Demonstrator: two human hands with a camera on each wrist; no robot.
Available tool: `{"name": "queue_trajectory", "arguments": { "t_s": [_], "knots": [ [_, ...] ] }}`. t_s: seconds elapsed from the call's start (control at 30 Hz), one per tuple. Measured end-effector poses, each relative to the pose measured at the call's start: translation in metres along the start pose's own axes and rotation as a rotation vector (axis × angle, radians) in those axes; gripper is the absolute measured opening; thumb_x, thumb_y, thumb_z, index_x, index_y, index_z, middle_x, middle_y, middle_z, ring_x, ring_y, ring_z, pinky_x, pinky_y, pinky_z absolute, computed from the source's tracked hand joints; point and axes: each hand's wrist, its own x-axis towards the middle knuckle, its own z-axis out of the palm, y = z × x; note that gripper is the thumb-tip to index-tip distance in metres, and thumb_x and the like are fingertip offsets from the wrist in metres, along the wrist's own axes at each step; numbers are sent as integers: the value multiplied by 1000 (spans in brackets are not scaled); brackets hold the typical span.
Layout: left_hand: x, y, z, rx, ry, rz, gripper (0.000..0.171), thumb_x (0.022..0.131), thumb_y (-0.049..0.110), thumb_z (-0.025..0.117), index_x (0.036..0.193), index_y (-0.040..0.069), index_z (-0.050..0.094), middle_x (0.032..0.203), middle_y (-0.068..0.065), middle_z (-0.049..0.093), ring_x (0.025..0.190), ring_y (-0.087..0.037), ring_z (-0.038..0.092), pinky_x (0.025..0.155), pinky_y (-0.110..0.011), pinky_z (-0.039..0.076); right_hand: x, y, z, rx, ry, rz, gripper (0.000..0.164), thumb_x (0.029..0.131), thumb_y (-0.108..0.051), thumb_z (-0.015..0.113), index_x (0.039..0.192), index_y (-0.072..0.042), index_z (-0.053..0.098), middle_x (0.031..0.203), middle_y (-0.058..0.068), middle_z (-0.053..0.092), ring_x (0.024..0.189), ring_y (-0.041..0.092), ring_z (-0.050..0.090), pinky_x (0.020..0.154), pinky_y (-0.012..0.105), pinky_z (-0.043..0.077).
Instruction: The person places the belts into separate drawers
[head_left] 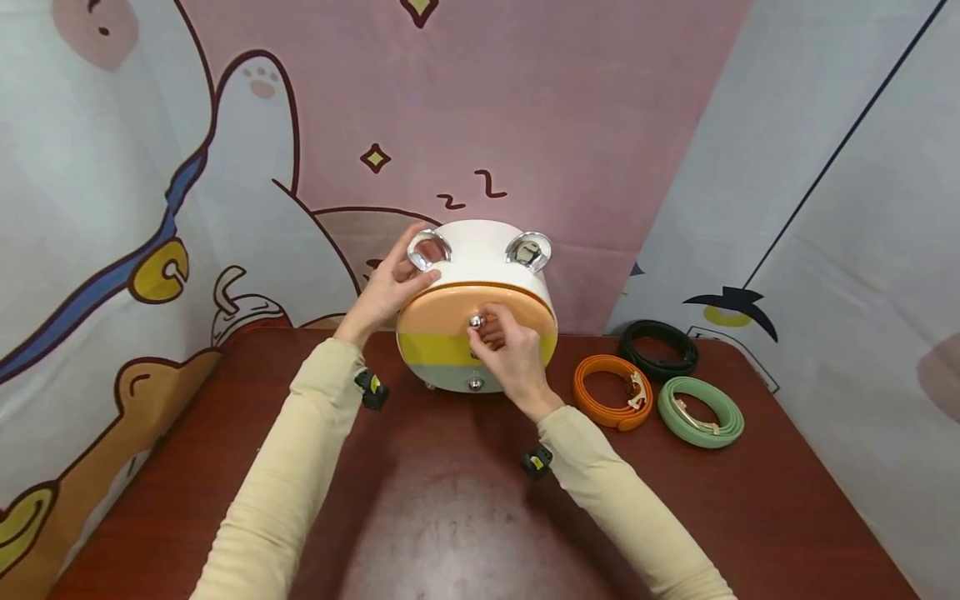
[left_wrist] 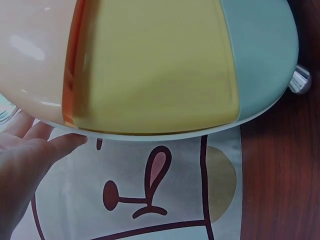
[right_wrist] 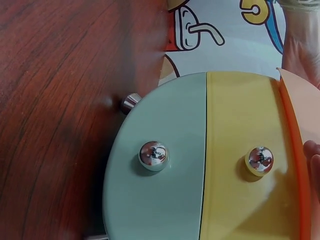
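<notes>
A small rounded drawer cabinet (head_left: 491, 268) has a white body, two chrome ears and stacked peach, yellow and green drawers. My right hand (head_left: 513, 354) pinches the chrome knob (head_left: 476, 322) of the top peach drawer (head_left: 438, 310). That drawer juts slightly forward, baring an orange strip (right_wrist: 296, 135) along its lower edge in the right wrist view. The yellow drawer (right_wrist: 240, 110) and green drawer (right_wrist: 165, 115) sit flush. My left hand (head_left: 386, 287) rests against the cabinet's upper left side, fingers extended by the chrome left ear (head_left: 430, 250), thumb near the front edge.
To the right of the cabinet lie three coiled belts: a black belt (head_left: 626, 337), an orange belt (head_left: 585, 398) and a green belt (head_left: 727, 412). Everything stands on a dark red wooden table (head_left: 435, 517). A cartoon-printed cloth (head_left: 555, 108) hangs right behind.
</notes>
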Motion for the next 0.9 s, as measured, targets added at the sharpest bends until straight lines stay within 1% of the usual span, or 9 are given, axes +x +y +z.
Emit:
{"name": "queue_trajectory", "arguments": {
  "t_s": [0.2, 0.27, 0.37, 0.5, 0.7, 0.9],
  "knots": [
    [0, 3, 1, 1, -5, 20, 67, 87, 5, 56, 141, 27, 23, 113, -23, 53, 93, -25, 56, 70, -32, 47, -1, -3, -3, 7, -13, 1, 27, 77, -10, 68, 99, -4, 55, 71, 2, 64, 58, 5, 59, 50, 16, 45],
    [0, 3, 1, 10, -4, 19, 68, 87, 5, 56, 141, 27, 22, 114, -22, 53, 95, -26, 55, 72, -33, 47, -1, -5, -5, 8, -20, 2, 27, 77, -10, 68, 100, -5, 55, 71, 2, 64, 58, 5, 59, 51, 15, 45],
    [0, 4, 0, 36, -9, 6, 68, 87, 8, 57, 141, 30, 21, 114, -21, 53, 97, -26, 55, 74, -35, 47, -2, -6, -7, 8, -23, 7, 28, 77, -11, 69, 100, -5, 55, 71, 1, 64, 59, 4, 58, 51, 14, 45],
    [1, 5, -1, 69, -33, -13, 70, 88, 10, 57, 141, 32, 17, 113, -21, 54, 94, -26, 56, 73, -35, 47, -4, -7, -10, 19, -35, 13, 28, 76, -10, 69, 99, -4, 55, 71, 1, 63, 59, 5, 58, 52, 15, 46],
    [2, 4, -4, 97, -64, -22, 72, 88, 11, 57, 143, 27, 13, 112, -23, 54, 86, -25, 56, 71, -33, 47, -3, -9, -13, 26, -61, 8, 28, 76, -7, 69, 99, -3, 54, 70, 2, 63, 58, 5, 58, 51, 16, 46],
    [2, 4, -6, 86, -95, -32, 73, 88, 10, 56, 143, 26, 11, 112, -24, 54, 89, -26, 57, 73, -35, 48, -2, -12, -18, 18, -109, 22, 27, 77, -10, 68, 99, -4, 53, 72, 1, 64, 60, 4, 58, 53, 15, 46]
  ]
}}
